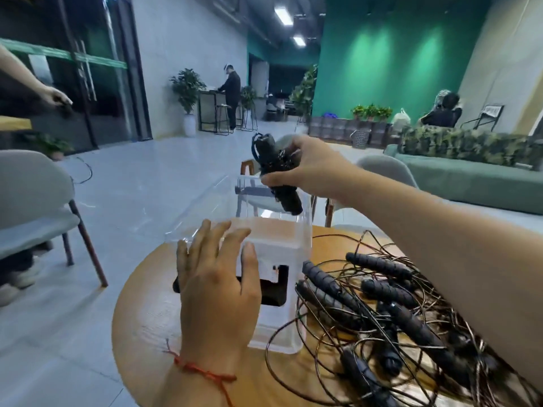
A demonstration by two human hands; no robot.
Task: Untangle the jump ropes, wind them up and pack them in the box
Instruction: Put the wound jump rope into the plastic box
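Note:
My right hand (pixel 302 168) grips a wound-up jump rope (pixel 271 160), its black handles bundled with the cord, and holds it tilted above the far side of the clear plastic box (pixel 282 248). My left hand (pixel 217 289) lies flat with spread fingers on the box's near left wall. A dark object shows inside the box at its bottom. To the right of the box a tangled pile of jump ropes (pixel 390 315) with several black handles and brown cords covers the round wooden table (pixel 141 318).
A grey chair (pixel 35 218) stands left of the table, and another chair sits behind the box. A person's hand reaches in at the far left. People, plants and a green sofa stand further back.

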